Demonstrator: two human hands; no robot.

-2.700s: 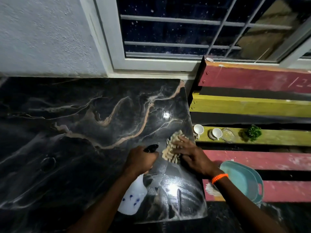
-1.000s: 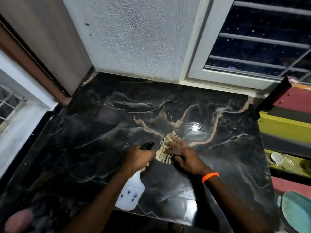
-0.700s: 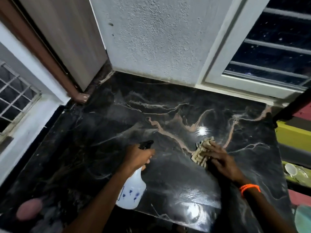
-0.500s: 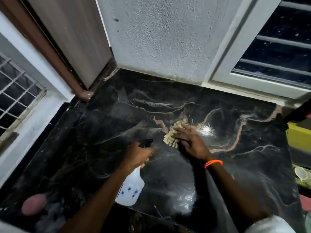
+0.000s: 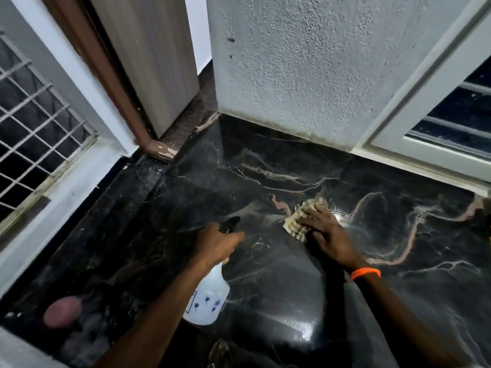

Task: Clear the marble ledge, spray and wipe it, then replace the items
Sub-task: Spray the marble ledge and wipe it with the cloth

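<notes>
The black marble ledge [image 5: 265, 166] with pale brown veins fills the middle of the view and shines wet in spots. My left hand [image 5: 216, 243] grips a white spray bottle [image 5: 208, 298] by its black trigger head, nozzle pointing away from me over the slab. My right hand [image 5: 326, 232] presses flat on a beige ribbed cloth [image 5: 299, 217] lying on the marble, right of the bottle. An orange band circles my right wrist.
A rough white wall [image 5: 305, 62] and a white window frame [image 5: 425, 144] border the ledge's far side. A wooden door [image 5: 148, 57] and brown frame stand at the far left corner. A grilled window [image 5: 32, 123] lies left. A pinkish blurred object [image 5: 62, 312] sits at the near left.
The view has swung left from the coloured shelves toward the door corner. My right hand has slid the cloth back and forth across the marble. My left hand keeps holding the spray bottle.
</notes>
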